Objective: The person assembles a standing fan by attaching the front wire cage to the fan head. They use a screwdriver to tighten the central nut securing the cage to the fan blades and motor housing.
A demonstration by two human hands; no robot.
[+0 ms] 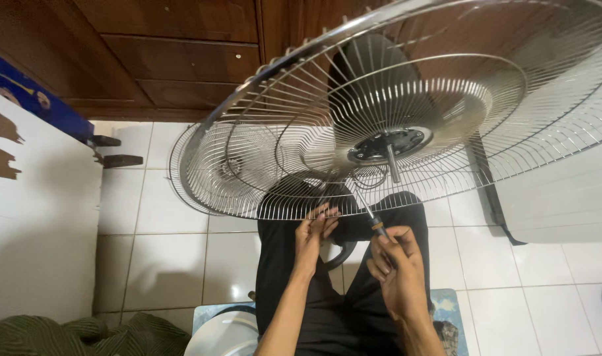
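Closest to my eyes, the big wire fan guard point(406, 112) tilts across my view, its rim resting near my knees so the hub point(388, 144) faces me. My right hand point(396, 277) is clenched around a screwdriver point(378, 226), whose thin shaft slants up through the wires toward the hub; gripping it low on the handle keeps the tip steady at that reach. My left hand point(312, 237) pinches the guard's lower rim, steadying it. A second grille point(212, 165) lies flat on the tiled floor point(162, 250) behind, set aside near the wooden cabinet point(175, 46).
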